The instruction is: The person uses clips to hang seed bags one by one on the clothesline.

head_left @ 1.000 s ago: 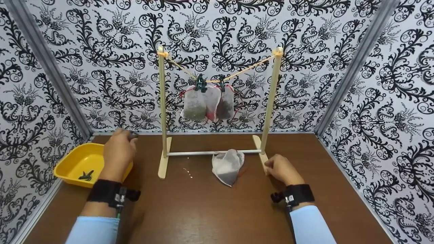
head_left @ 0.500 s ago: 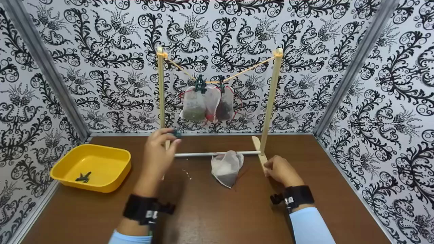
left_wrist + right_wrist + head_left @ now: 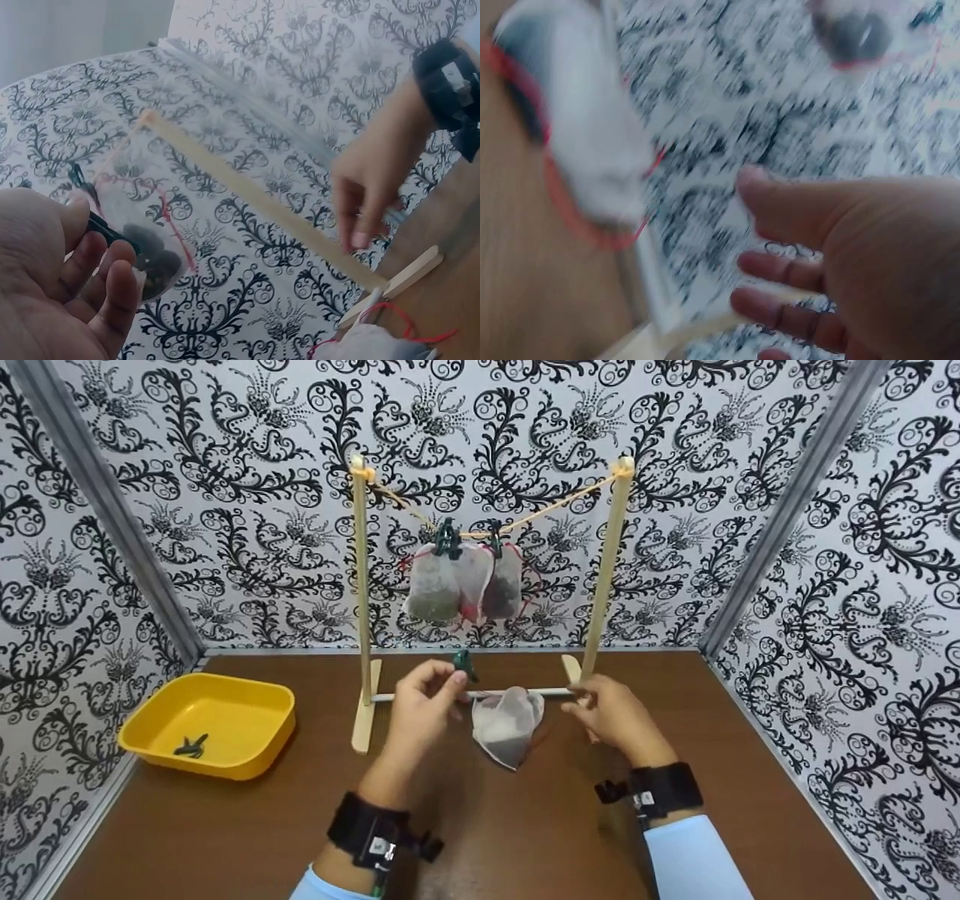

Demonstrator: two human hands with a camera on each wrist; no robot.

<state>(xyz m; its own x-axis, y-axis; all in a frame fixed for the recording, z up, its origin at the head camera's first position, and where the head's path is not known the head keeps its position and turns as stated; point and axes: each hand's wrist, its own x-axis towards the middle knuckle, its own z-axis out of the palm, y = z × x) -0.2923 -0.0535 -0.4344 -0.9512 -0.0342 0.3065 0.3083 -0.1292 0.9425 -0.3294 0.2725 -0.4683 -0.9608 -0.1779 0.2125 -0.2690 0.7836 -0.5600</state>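
My left hand pinches a dark green clothespin between thumb and fingers, low behind the stand's white crossbar in the head view. The left wrist view shows the same clothespin at the fingertips. A white mesh drawstring pouch with dark contents and a red cord lies on the table against the crossbar. My right hand is beside the foot of the right post, its fingers spread and holding nothing in the right wrist view. Mesh pouches hang from the cord, held by green clothespins.
The wooden stand's posts rise left and right, joined below by the white crossbar. A yellow basin with green clothespins inside stands at the left. Patterned walls enclose the table on the back and sides.
My left hand has moved right from above the yellow basin to near the pouch, carrying the clothespin. My right hand has lifted off the stand's right foot.
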